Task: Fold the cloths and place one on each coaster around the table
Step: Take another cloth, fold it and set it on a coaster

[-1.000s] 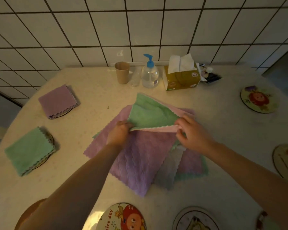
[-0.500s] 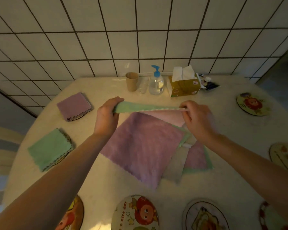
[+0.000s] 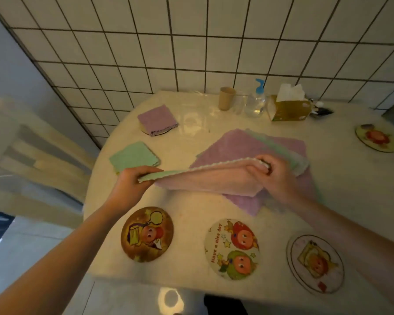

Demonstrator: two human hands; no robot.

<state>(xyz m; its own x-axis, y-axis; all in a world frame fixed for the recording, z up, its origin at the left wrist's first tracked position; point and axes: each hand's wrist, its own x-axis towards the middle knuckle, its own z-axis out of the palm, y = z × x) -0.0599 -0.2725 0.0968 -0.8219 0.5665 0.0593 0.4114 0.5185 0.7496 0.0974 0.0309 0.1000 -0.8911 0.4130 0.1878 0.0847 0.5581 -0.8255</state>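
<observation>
Pink-and-green folded microfibre cloth (image 3: 205,181) hangs stretched between left hand (image 3: 132,185) and right hand (image 3: 274,176), both pinching its ends, keeping the fold flat.

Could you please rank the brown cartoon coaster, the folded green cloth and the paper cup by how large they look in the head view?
1. Brown cartoon coaster, though it lies nearest.
2. Folded green cloth.
3. Paper cup, farthest away.

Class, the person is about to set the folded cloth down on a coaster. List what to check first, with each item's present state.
1. Left hand grips the pink-green cloth: ok.
2. Right hand grips the other end: ok.
3. Cloth clear of the table: ok.
4. Fold finished to placed-cloth size: not ok, still a long strip.
5. Brown coaster bare: ok.
6. Edges aligned: cannot tell.
</observation>
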